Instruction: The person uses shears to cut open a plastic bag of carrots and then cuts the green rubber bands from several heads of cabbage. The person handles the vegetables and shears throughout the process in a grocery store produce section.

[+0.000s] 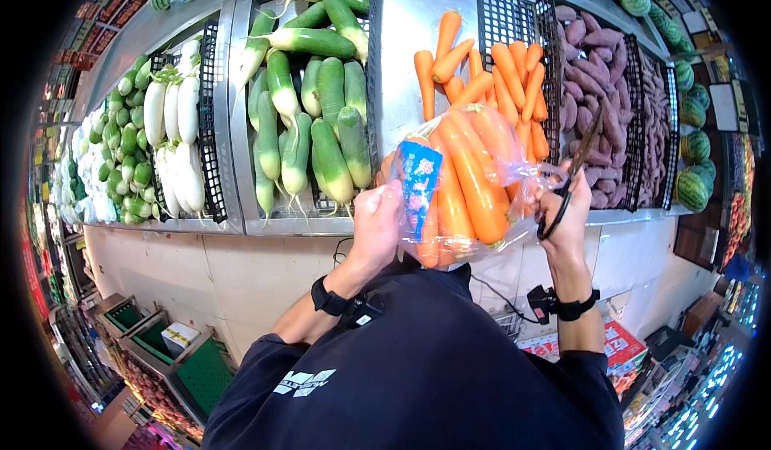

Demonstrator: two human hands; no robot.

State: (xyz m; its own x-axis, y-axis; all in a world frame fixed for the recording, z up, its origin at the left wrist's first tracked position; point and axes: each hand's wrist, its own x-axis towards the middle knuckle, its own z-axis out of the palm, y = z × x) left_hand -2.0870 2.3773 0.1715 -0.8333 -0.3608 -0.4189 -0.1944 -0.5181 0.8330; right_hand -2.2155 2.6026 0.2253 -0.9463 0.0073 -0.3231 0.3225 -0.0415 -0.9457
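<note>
Close in front of me is a clear plastic bag of carrots (476, 179) with a blue printed panel. My left hand (376, 209) grips the bag's left side beside that panel. At the bag's gathered right end, my right hand (563, 209) holds a pair of dark-handled scissors (581, 155), blades angled up and away. The fingers of this hand are also close to the twisted plastic; whether they pinch it is unclear. Loose carrots (512, 76) lie beyond the bag on the metal display counter (397, 28), some of them by a black plastic crate (506, 7).
Left of the carrots are green radishes (331, 95) in a crate, then white radishes (181, 113) and small green-and-white vegetables (126, 143). Purple sweet potatoes (593, 70) fill the crate at right, with watermelons (692, 185) farther out. The counter's metal front edge (295, 227) runs before me.
</note>
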